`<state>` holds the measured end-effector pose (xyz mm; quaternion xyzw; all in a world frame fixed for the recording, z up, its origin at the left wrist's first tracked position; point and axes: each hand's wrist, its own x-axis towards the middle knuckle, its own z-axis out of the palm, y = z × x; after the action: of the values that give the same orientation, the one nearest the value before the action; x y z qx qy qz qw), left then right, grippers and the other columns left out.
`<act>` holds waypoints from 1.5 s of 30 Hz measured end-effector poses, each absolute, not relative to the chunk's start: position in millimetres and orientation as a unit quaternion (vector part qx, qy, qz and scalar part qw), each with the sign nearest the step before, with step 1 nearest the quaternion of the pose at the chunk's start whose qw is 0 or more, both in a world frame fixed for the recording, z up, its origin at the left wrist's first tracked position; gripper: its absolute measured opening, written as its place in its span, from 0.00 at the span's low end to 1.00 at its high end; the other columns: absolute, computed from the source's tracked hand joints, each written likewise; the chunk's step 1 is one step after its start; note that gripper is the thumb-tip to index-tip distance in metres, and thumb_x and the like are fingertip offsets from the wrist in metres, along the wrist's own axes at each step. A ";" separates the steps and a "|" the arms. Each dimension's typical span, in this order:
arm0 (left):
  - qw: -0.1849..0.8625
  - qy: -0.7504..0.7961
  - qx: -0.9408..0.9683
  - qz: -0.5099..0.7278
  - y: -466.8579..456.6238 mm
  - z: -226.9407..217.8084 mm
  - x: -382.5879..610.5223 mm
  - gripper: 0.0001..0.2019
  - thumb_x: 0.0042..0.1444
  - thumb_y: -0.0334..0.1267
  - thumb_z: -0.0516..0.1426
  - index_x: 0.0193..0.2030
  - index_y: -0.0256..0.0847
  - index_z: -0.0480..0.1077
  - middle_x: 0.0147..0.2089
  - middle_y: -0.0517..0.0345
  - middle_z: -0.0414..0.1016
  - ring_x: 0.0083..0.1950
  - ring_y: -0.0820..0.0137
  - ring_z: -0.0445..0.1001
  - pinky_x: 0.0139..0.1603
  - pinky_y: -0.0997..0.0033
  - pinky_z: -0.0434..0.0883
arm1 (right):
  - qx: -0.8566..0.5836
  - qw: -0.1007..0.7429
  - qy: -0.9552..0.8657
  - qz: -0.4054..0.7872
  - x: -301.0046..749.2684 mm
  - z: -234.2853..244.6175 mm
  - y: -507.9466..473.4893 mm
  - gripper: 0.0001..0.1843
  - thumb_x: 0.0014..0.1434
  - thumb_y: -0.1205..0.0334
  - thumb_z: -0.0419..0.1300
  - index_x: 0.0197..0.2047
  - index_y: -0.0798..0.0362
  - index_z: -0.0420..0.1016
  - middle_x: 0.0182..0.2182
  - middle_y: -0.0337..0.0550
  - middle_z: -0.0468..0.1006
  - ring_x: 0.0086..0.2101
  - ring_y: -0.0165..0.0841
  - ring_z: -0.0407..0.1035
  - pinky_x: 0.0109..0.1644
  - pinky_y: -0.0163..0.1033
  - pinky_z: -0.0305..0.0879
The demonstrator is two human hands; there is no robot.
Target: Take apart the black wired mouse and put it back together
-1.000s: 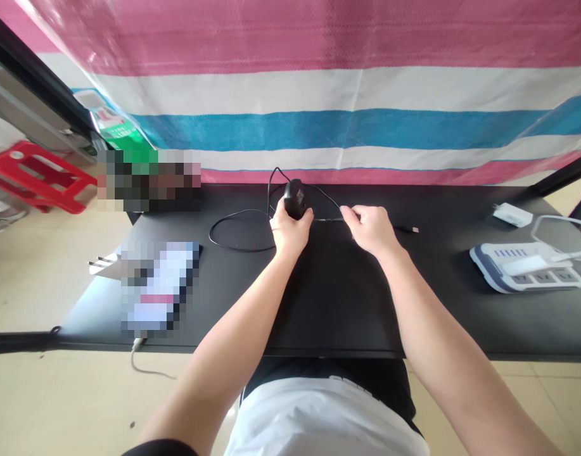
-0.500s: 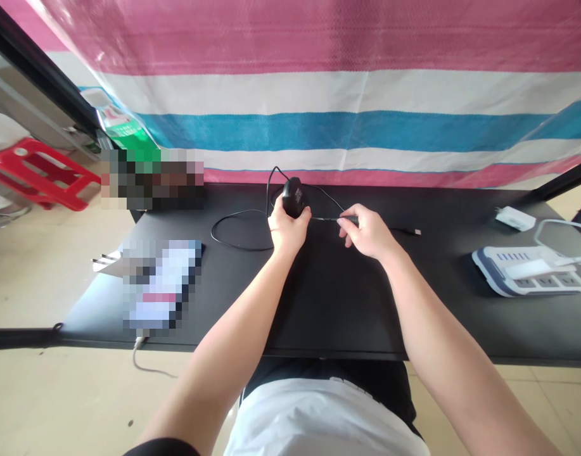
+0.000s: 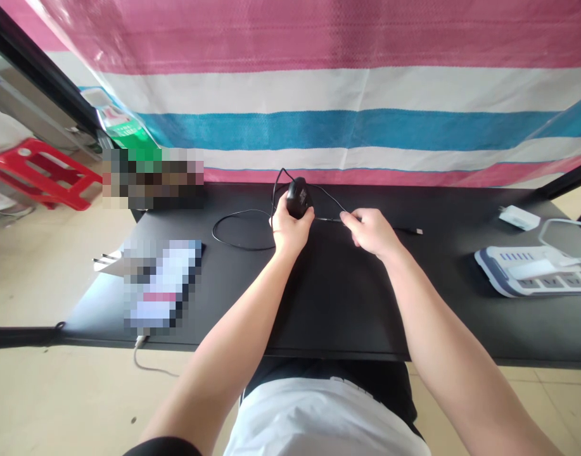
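My left hand is closed around a small black mouse-like device at the far middle of the black table. Its thin black cable loops to the left on the tabletop and also runs right from the device. My right hand pinches that cable just right of the device. Past my right hand the cable lies flat and ends in a small plug.
A white and blue power strip with a white cord lies at the right, a white adapter behind it. Blurred items sit at the left and back left. A striped tarp hangs behind the table. A red stool stands at left.
My right hand shifted slightly along the cable, a little left and then right again. My left hand stays on the device, which sits marginally further right.
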<state>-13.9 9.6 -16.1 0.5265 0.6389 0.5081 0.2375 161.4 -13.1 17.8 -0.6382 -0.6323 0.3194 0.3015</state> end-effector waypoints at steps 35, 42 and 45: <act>0.247 0.658 0.511 0.495 12.0 -19.7 -14.0 0.23 0.49 0.39 0.64 0.53 0.47 0.70 0.42 0.58 0.79 0.49 0.58 0.80 0.56 0.53 0.76 | -0.599 0.325 -0.697 0.222 166.4 2.2 -7.5 0.08 0.58 0.60 0.61 0.40 0.53 0.78 0.35 0.47 0.83 0.32 0.36 0.74 0.42 0.43 0.70; 0.234 0.660 0.521 0.487 7.8 -13.2 -14.0 0.21 0.49 0.39 0.64 0.52 0.47 0.70 0.42 0.58 0.79 0.48 0.59 0.80 0.56 0.55 0.75 | -0.623 0.298 -0.687 0.227 165.5 5.1 -6.7 0.13 0.61 0.54 0.59 0.32 0.53 0.78 0.30 0.46 0.81 0.31 0.37 0.74 0.38 0.40 0.65; 0.225 0.661 0.527 0.484 7.2 -11.8 -14.2 0.21 0.50 0.39 0.64 0.52 0.46 0.70 0.42 0.59 0.80 0.48 0.60 0.80 0.56 0.57 0.75 | -0.628 0.288 -0.686 0.230 165.2 5.2 -7.0 0.19 0.62 0.48 0.56 0.26 0.52 0.75 0.24 0.45 0.78 0.28 0.37 0.72 0.35 0.39 0.62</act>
<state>-14.2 7.2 -11.8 0.5272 0.6611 0.4841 0.2251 165.2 -7.0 5.2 -0.6277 -0.6858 0.2304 0.2875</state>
